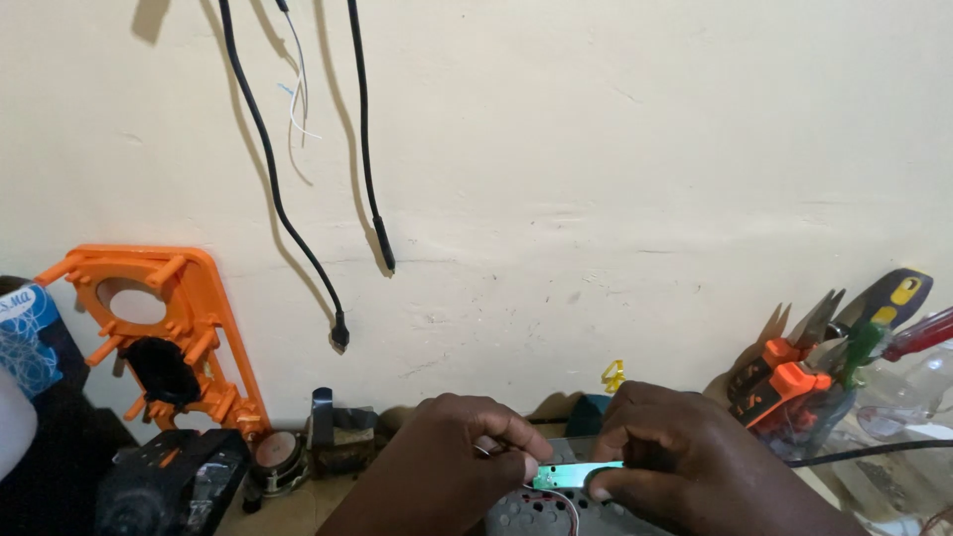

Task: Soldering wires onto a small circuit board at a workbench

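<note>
Both hands meet low in the view over a small green board (574,474), a narrow strip held level between them. The right hand (663,447) pinches the strip's right end, thumb under and fingers curled over the top. The left hand (467,445) closes on the left end, thumb and forefinger pressed together there; whether something thin sits between those fingertips is too small to tell. The board hangs just above a grey perforated panel (531,511) with round holes, and a red wire (562,499) curves across that panel right below the left thumb.

Behind the hands, a little yellow part (614,375) stands against the cream wall (596,149). To the right, a holder of tools (794,392) leans near the wall: orange-handled cutters, a black and yellow handle, a green one and a red screwdriver. A black cable (864,453) runs out from behind the right hand toward the right edge.

To the left, an orange plastic frame (184,328) rests upright against the wall, with a small round speaker (278,457) and a dark metal block (338,427) at its foot. Two black leads (298,238) and some thin white wires dangle down the wall above
</note>
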